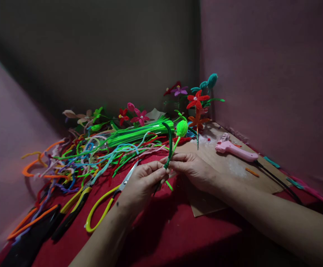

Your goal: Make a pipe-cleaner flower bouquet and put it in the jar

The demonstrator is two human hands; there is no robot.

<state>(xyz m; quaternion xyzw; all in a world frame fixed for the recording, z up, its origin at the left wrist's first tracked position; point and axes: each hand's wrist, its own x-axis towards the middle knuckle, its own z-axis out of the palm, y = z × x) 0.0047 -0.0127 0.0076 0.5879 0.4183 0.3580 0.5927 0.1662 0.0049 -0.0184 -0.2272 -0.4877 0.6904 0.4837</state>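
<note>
A bright green bud [182, 128] on a light green stem rises above my two hands, near the middle of the view. Beside it curves a dark green pipe cleaner [169, 137], whose lower part lies against the stem. My left hand [144, 181] pinches the joined stems between thumb and fingers. From the other side my right hand [192, 168] has its fingertips closed on the dark green pipe cleaner, just above my left fingertips. A bright green end shows below the hands.
Yellow-handled scissors [100, 211] and pliers [72, 213] lie left of my hands. Behind are loose pipe cleaners, a green bundle [139, 131] and flowers, including a red one [197, 99]. A pink glue gun [235, 149] rests on cardboard [206, 204], its black cable running right.
</note>
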